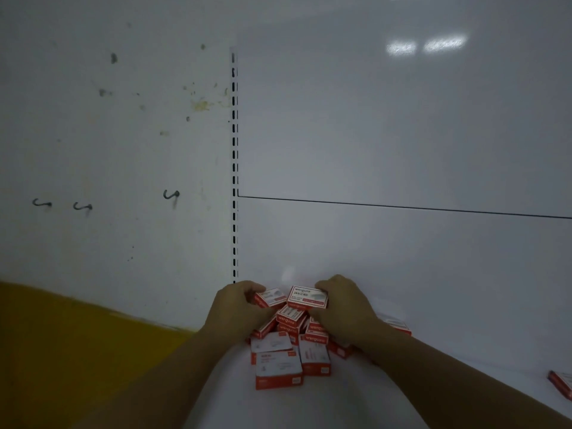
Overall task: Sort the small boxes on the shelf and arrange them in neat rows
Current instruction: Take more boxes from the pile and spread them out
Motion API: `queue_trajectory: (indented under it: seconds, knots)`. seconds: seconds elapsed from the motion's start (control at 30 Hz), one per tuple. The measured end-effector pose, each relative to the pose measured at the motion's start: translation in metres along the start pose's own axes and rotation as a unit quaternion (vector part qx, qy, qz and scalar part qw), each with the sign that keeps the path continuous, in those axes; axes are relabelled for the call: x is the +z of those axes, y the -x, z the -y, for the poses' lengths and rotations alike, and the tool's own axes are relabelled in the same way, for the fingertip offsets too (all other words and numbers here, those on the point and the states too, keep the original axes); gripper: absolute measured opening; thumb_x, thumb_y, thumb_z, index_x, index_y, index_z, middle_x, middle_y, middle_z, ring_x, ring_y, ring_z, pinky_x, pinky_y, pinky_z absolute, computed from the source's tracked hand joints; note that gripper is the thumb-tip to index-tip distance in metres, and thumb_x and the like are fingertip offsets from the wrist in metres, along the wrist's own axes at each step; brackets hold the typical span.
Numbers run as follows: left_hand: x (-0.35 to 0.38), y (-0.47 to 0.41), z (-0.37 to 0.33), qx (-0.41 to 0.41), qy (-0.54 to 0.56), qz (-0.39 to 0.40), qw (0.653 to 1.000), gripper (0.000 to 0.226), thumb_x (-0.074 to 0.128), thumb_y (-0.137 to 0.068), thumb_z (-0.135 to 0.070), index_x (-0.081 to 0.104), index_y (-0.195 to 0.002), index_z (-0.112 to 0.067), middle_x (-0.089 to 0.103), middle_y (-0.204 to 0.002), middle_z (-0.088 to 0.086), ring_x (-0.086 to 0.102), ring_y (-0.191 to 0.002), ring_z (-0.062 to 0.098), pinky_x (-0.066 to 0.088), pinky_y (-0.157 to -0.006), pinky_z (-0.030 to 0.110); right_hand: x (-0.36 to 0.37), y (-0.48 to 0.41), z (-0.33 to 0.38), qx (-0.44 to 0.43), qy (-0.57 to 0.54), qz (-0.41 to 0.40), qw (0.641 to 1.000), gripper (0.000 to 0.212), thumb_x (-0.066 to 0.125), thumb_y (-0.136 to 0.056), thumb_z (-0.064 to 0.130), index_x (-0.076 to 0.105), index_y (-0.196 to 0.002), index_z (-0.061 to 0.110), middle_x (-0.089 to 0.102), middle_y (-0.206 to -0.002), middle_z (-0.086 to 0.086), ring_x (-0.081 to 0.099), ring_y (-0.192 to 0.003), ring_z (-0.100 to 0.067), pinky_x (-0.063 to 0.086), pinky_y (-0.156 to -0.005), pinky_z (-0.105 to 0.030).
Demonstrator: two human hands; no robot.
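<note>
A person's left hand (238, 308) and right hand (343, 308) meet over a loose pile of small boxes (288, 339), red and white, heaped on a white shelf (402, 274) just right of a slotted upright (234, 165). The left hand's curled fingers pinch a tilted box (270, 297) atop the heap; the right hand grips a labelled box (307, 297) just beside it. A stray box (561, 387) lies well apart at the right edge. Dark hooks (83, 206) hang on the stained wall panel (108, 134) at left
</note>
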State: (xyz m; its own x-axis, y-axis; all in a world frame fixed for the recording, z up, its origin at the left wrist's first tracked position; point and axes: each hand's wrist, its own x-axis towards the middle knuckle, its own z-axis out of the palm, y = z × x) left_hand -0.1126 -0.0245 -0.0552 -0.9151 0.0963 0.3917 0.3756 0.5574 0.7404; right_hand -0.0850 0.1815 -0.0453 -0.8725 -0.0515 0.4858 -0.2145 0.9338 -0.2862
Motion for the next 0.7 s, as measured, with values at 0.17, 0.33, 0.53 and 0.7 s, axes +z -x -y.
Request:
queue_trajectory:
  seconds: [0.17,0.33,0.53,0.7]
  knots:
    - [-0.022,0.014,-0.006,0.057,-0.031,0.002,0.998,0.046,0.075,-0.069,-0.009,0.062,-0.11,-0.026,0.062,-0.094,-0.017,0.057,-0.085,-0.008,0.044,-0.06,0.002,-0.029,0.016,-0.005,-0.068,0.009,-0.048,0.996,0.042,0.064,-0.081,0.041,0.058,-0.118,0.024,0.052,-0.11,0.004,0.045,-0.102,-0.013,0.034,-0.077,-0.021]
    - [-0.027,0.032,-0.026,0.112,-0.01,0.035,0.993,0.042,0.078,-0.065,-0.011,0.062,-0.097,-0.033,0.067,-0.096,-0.015,0.06,-0.09,-0.005,0.046,-0.07,0.004,-0.066,0.048,-0.01,-0.103,0.047,-0.075,0.991,0.047,0.064,-0.08,0.042,0.056,-0.122,0.023,0.053,-0.112,0.006,0.04,-0.097,-0.007,0.033,-0.077,-0.019]
    - [0.013,0.059,-0.073,0.168,0.038,0.107,0.979,0.04,0.082,-0.065,-0.02,0.065,-0.101,-0.027,0.068,-0.095,-0.014,0.063,-0.089,-0.002,0.048,-0.069,0.006,-0.106,0.108,-0.038,-0.056,0.086,-0.079,0.992,0.048,0.067,-0.081,0.036,0.054,-0.125,0.024,0.052,-0.117,0.007,0.042,-0.103,-0.008,0.037,-0.083,-0.019]
    - [0.047,0.089,-0.119,0.217,0.056,0.138,0.965,0.038,0.08,-0.062,-0.014,0.066,-0.094,-0.029,0.07,-0.091,-0.013,0.064,-0.081,-0.004,0.054,-0.075,0.019,-0.146,0.166,-0.061,-0.029,0.118,-0.078,0.989,0.047,0.064,-0.082,0.043,0.056,-0.123,0.023,0.054,-0.115,0.006,0.044,-0.1,-0.01,0.039,-0.082,-0.021]
